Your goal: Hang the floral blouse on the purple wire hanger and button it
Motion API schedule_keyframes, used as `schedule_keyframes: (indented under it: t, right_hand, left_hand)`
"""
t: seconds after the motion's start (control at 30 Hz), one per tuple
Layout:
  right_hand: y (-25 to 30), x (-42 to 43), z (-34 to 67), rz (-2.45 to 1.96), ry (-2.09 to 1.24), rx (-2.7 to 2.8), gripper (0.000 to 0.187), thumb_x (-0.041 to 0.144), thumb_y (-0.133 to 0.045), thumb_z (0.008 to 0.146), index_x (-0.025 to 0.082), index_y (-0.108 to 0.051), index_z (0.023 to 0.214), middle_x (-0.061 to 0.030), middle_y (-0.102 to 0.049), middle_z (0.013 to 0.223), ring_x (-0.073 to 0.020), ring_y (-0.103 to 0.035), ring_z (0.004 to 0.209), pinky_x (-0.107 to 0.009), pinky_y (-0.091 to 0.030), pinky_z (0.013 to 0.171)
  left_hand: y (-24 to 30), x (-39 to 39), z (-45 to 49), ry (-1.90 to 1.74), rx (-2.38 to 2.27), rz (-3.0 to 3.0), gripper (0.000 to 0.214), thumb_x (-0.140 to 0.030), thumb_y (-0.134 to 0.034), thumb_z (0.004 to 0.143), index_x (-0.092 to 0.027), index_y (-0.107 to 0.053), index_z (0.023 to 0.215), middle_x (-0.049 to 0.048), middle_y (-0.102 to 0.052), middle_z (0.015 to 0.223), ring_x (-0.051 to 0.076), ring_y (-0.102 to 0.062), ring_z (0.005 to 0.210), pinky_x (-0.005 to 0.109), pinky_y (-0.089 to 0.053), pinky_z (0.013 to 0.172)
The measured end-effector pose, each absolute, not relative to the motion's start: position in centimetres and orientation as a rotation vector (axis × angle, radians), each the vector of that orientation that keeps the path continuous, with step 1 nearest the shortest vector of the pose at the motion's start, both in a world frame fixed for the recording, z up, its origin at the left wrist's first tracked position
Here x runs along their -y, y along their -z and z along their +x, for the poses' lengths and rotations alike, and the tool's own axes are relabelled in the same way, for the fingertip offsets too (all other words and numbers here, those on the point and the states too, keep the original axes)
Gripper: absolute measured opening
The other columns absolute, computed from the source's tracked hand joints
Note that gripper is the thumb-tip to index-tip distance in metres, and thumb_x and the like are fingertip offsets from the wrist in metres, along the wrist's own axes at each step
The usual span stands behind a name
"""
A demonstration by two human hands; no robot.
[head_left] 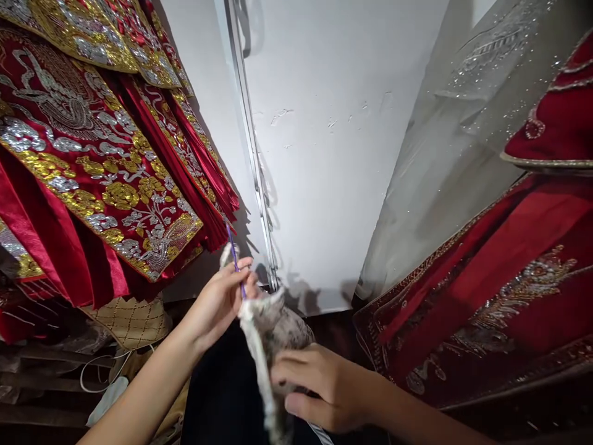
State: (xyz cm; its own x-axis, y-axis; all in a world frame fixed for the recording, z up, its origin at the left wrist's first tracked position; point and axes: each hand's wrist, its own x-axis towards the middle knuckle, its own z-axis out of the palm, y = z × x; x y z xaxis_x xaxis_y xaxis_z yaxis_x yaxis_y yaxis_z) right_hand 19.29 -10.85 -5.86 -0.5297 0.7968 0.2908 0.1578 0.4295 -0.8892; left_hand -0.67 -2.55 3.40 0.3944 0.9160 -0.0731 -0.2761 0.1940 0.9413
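Observation:
A thin purple knitting needle (233,250) slants upward from the edge of a whitish knitted piece (256,337). My left hand (227,293) is closed around the needle near the top of the knitting, thumb and fingers bent in. Lower down and to the right, my right hand (319,380) lies against the knitted piece with curled fingers, slightly smeared by motion. Its thumb is apart from the index finger, and its fingertips overlap the fabric. The piece hangs down between both hands over dark clothing (217,395).
Red costumes with gold and silver embroidery (120,191) hang at the left. Another red embroidered garment (509,278) and a sheer sparkling white dress (430,142) hang at the right. A white panel (324,185) and a metal rail (252,148) stand ahead.

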Motion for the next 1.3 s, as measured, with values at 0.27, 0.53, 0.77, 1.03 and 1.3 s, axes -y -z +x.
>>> schedule_keyframes:
  t: [0.27, 0.53, 0.77, 1.03, 1.3]
  right_hand:
    - [6.2, 1.6, 23.7, -1.104, -0.300, 1.793, 0.058, 0.038, -0.061, 0.092, 0.029, -0.047, 0.147, -0.0125, -0.049, 0.144, -0.0320, -0.053, 0.127, -0.050, -0.052, 0.099]
    - [0.0, -0.1, 25.4, -1.101, -0.820, 1.749, 0.035, 0.053, -0.056, 0.093, 0.023, -0.071, 0.103, -0.0049, -0.067, 0.092, -0.0152, -0.057, 0.063, -0.028, -0.048, 0.055]
    - [-1.2, -1.4, 22.1, -0.972, -1.024, 1.138, 0.043, 0.059, -0.069, 0.080, 0.017, -0.064, 0.079, 0.0016, -0.054, 0.057, -0.0085, -0.036, 0.040, -0.023, -0.022, 0.033]
    - [-2.9, -3.5, 22.9, -0.934, -0.864, 0.891, 0.039, 0.054, -0.075, 0.075, 0.020, -0.057, 0.072, 0.0057, -0.046, 0.051, -0.0071, -0.027, 0.036, -0.025, -0.019, 0.032]
    - [0.7, -3.8, 26.5, -0.990, -0.792, 0.769, 0.043, 0.057, -0.079, 0.069, 0.020, -0.060, 0.076, 0.0045, -0.049, 0.055, -0.0090, -0.033, 0.038, -0.027, -0.025, 0.034]
  left_hand:
    - [-5.7, 5.3, -8.8, -0.476, -1.049, 1.704, 0.037, -0.045, -0.047, 0.100, -0.019, -0.060, 0.123, -0.0029, -0.047, 0.064, 0.009, -0.040, 0.058, 0.021, -0.031, 0.054]
    - [-7.4, 1.0, -9.8, -0.732, -1.174, 2.090, 0.036, -0.045, -0.050, 0.098, -0.020, -0.065, 0.120, 0.0039, -0.069, 0.081, 0.019, -0.061, 0.075, 0.029, -0.047, 0.069]
    - [-3.0, -1.2, -6.4, -1.988, -1.539, 2.438, 0.030, -0.032, -0.068, 0.086, -0.021, -0.064, 0.114, 0.0108, -0.066, 0.116, 0.028, -0.057, 0.114, 0.045, -0.039, 0.103]
    - [6.0, 0.7, -1.6, -1.154, -1.395, 2.279, 0.028, -0.038, -0.044, 0.100, -0.023, -0.058, 0.119, 0.0022, -0.062, 0.077, 0.021, -0.061, 0.075, 0.030, -0.044, 0.069]
    - [12.1, 2.0, 0.7, -0.713, -1.421, 2.246, 0.037, -0.049, -0.035, 0.101, -0.021, -0.055, 0.088, 0.0047, -0.059, 0.078, 0.023, -0.060, 0.077, 0.029, -0.039, 0.065]
